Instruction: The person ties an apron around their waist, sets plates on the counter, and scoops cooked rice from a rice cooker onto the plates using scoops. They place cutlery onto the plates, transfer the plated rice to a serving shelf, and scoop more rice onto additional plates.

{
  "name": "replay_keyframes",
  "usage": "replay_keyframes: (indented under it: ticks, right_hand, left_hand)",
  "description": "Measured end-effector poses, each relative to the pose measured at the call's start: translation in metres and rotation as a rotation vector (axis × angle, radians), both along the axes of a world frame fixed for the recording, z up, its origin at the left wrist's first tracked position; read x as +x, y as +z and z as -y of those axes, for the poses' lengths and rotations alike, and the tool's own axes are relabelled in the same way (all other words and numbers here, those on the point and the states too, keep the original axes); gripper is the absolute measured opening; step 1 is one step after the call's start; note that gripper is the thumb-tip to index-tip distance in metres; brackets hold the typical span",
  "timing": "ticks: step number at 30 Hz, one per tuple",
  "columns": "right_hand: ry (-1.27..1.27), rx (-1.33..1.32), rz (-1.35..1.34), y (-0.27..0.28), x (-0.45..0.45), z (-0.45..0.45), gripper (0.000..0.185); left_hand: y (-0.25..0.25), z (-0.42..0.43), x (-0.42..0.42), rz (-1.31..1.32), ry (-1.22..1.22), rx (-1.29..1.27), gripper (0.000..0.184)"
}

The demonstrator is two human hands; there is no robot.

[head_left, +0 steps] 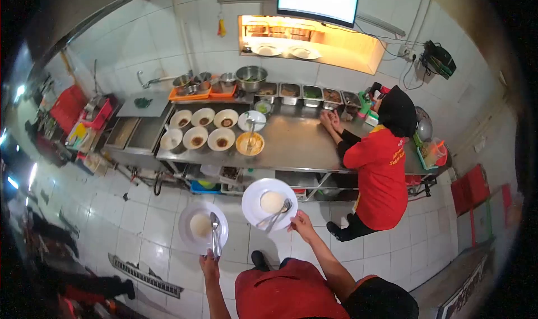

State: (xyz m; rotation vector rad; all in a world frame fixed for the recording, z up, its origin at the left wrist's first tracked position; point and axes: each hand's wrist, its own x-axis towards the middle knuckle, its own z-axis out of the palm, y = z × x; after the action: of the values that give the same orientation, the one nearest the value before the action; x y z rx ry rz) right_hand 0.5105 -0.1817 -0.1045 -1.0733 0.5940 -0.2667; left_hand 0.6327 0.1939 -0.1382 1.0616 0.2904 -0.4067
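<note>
Head view: left plate (188,241) and right plate (253,198), rim-held
In front of the worktop (291,145), left hand (209,267) and right hand (302,226) pinch rims; level plates keep cutlery (214,223) from sliding.

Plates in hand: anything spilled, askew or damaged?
Nothing stands out. The left hand holds one plate, the right hand another plate; each carries a pale mound and cutlery. No spills or cracks visible.
</note>
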Motion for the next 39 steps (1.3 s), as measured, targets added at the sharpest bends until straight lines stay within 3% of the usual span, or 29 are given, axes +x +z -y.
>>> replay_keyframes:
  ticks: [2, 8, 11, 14, 17, 19, 20, 22, 24, 27, 29, 32, 33, 38, 39]
  right_hand:
    - [-0.089, -0.022, 0.049, 0.005, 0.035, 0.032, 0.009]
    - [-0.424, -0.094, 0.082, 0.049, 0.126, 0.150, 0.009]
    - [-0.550, -0.195, 0.127, 0.052, 0.168, 0.236, 0.008]
    - [-0.602, -0.269, 0.180, 0.046, 0.203, 0.336, 0.008]
    - [-0.629, -0.264, 0.173, 0.071, 0.241, 0.423, 0.008]
    - [-0.867, -0.291, 0.235, 0.080, 0.266, 0.476, 0.006]
    - [-0.869, -0.280, 0.235, 0.078, 0.274, 0.513, 0.006]
    - [-1.017, -0.552, 0.003, 0.068, 0.299, 0.589, 0.006]
    - [-0.998, -0.457, 0.105, 0.117, 0.315, 0.608, 0.006]
    - [-0.996, -0.487, 0.015, 0.112, 0.344, 0.694, 0.006]
    - [-1.020, -0.232, 0.190, 0.138, 0.366, 0.717, 0.011]
    - [-0.955, -0.224, 0.264, 0.130, 0.390, 0.783, 0.017]
    - [-0.881, -0.208, 0.301, 0.132, 0.396, 0.799, 0.026]
    - [-0.878, -0.285, 0.162, 0.130, 0.453, 0.879, 0.028]
    - [-0.804, -0.355, 0.176, 0.155, 0.463, 0.864, 0.029]
  left_hand:
    - [0.034, 0.034, 0.040, 0.101, -0.042, -0.025, 0.037]
    - [0.050, 0.122, 0.142, 0.149, -0.193, 0.012, 0.030]
    - [0.028, 0.164, 0.180, 0.056, -0.220, 0.019, 0.025]
    - [0.054, 0.223, 0.201, 0.046, -0.259, -0.064, 0.020]
    - [0.067, 0.273, 0.218, 0.010, -0.283, -0.035, 0.030]
    - [0.069, 0.297, 0.227, -0.026, -0.324, 0.011, 0.032]
    - [0.073, 0.309, 0.232, -0.031, -0.368, 0.028, 0.033]
    - [0.076, 0.338, 0.240, -0.017, -0.349, -0.045, 0.030]
    - [0.082, 0.362, 0.250, -0.032, -0.357, -0.024, 0.031]
    - [0.076, 0.380, 0.270, -0.079, -0.457, 0.057, 0.036]
    - [0.091, 0.402, 0.280, -0.074, -0.470, 0.064, 0.037]
    - [0.104, 0.430, 0.294, -0.039, -0.464, 0.035, 0.036]
    - [0.101, 0.434, 0.298, -0.049, -0.474, 0.052, 0.036]
    - [0.092, 0.454, 0.305, -0.056, -0.452, 0.075, 0.041]
    - [0.097, 0.459, 0.305, -0.061, -0.416, 0.071, 0.041]
